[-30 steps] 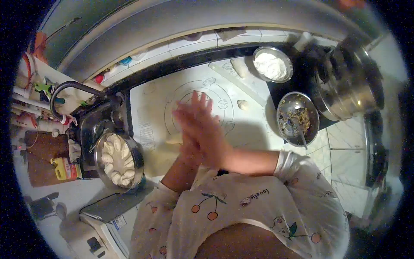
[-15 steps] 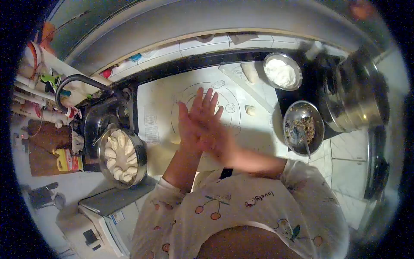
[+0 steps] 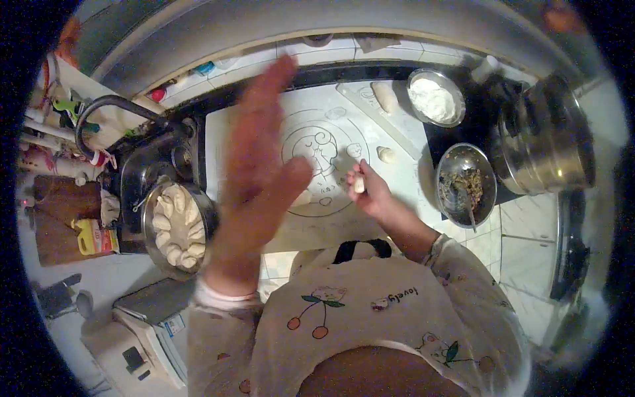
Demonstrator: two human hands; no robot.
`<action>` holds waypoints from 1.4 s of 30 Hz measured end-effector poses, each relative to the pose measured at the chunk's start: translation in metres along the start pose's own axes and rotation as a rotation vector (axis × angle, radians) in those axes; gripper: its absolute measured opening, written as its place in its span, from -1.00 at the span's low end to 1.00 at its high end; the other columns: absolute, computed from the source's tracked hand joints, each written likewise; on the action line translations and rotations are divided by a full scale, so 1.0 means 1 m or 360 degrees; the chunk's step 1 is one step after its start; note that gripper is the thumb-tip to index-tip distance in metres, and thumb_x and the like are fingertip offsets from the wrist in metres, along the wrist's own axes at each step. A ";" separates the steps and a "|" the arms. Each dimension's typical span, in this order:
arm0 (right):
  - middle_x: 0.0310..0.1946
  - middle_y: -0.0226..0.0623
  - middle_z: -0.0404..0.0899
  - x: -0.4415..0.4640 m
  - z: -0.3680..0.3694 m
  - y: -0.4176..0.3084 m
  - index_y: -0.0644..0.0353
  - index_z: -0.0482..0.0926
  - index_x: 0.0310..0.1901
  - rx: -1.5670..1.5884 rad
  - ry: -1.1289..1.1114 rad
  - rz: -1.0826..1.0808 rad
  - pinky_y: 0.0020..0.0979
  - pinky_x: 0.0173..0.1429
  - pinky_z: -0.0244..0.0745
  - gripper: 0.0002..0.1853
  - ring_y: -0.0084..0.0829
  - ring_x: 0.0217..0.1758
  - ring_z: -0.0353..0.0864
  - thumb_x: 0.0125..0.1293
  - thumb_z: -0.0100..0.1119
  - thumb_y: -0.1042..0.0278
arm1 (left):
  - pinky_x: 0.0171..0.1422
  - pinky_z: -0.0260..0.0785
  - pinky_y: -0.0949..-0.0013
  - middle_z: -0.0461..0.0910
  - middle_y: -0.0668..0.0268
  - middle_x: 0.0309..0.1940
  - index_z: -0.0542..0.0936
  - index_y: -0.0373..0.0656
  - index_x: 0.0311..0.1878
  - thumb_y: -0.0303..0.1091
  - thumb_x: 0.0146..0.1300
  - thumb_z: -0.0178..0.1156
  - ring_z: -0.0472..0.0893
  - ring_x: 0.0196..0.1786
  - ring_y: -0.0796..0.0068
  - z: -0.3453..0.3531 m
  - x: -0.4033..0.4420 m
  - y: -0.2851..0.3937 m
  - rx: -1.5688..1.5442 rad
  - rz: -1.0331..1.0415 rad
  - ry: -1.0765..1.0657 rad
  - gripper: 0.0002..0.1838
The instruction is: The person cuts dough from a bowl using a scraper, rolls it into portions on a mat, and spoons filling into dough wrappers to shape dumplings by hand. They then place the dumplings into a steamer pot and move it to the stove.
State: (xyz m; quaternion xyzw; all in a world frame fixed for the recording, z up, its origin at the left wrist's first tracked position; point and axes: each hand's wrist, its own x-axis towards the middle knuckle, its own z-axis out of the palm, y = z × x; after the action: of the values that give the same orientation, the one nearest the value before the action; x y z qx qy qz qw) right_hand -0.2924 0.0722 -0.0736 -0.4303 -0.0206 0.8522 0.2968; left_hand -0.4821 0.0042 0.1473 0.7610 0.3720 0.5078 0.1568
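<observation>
My left hand (image 3: 258, 142) is raised above the left part of a white printed mat (image 3: 337, 198), blurred, with its fingers stretched out and its thumb apart. Over the mat's right half, my right hand (image 3: 374, 193) has its fingers curled round a small dough piece (image 3: 359, 184). Another dough lump (image 3: 385, 155) lies to the right, and a dough roll (image 3: 383, 97) sits at the far edge beside a long pale bar (image 3: 380, 122). A pale piece (image 3: 301, 198), probably dough, shows partly behind my left thumb.
A metal bowl of white flour (image 3: 435, 97) and a metal bowl of chopped filling with a spoon (image 3: 466, 185) stand on the right, near a large steel pot (image 3: 549, 142). At left, a metal pan (image 3: 153, 248) holds several shaped dough pieces beside the sink tap (image 3: 99, 106).
My hands were pressed together over the mat and are now apart. The left has risen to the left; the right has moved right, with a small dough piece showing in it.
</observation>
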 end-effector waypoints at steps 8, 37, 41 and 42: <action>-0.48 -0.53 0.48 -0.021 -0.016 -0.014 -0.01 0.44 -0.30 -0.0354 0.0031 -0.0437 -0.51 -0.47 0.35 -0.79 -0.61 -0.46 0.47 0.37 -0.06 0.09 | 0.43 -0.16 0.12 0.11 0.12 0.34 0.10 -0.16 0.34 -0.20 0.06 0.16 0.06 0.41 0.17 -0.049 0.013 0.064 -0.0200 0.0468 0.0070 -0.23; -0.21 -0.11 0.54 0.018 -0.051 0.006 0.29 0.46 -0.03 -0.1693 0.0458 -0.1316 -0.25 -0.08 0.47 -0.69 -0.22 -0.17 0.53 0.17 0.07 0.43 | 0.35 0.06 0.08 0.32 0.09 0.20 0.32 -0.25 0.17 -0.11 -0.02 0.32 0.23 0.30 0.05 0.022 -0.154 -0.100 0.0981 -0.0535 -0.0221 -0.29; -0.07 0.00 0.49 -0.005 -0.002 0.036 0.29 0.45 0.00 -0.2502 -0.0106 -0.1550 -0.28 0.00 0.42 -0.62 -0.16 -0.04 0.51 0.14 0.14 0.37 | 0.31 0.10 0.04 0.31 0.05 0.19 0.34 -0.25 0.16 0.00 0.02 0.27 0.28 0.26 0.01 0.067 -0.218 -0.139 0.1156 -0.0906 -0.0824 -0.29; -0.04 0.00 0.47 0.007 -0.002 0.049 0.26 0.43 0.04 -0.2514 -0.0319 -0.1295 -0.23 0.07 0.39 -0.58 -0.12 0.02 0.49 0.13 0.16 0.34 | 0.29 0.12 0.02 0.31 0.03 0.20 0.33 -0.25 0.16 0.05 0.04 0.25 0.30 0.24 -0.01 0.071 -0.223 -0.141 0.1168 -0.1017 -0.0999 -0.28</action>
State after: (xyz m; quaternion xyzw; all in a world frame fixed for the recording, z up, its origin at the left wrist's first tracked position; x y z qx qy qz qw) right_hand -0.3180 0.0346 -0.0944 -0.3921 -0.7784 0.4520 0.1901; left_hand -0.5222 -0.0528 -0.1167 0.7297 0.6707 0.0229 0.1312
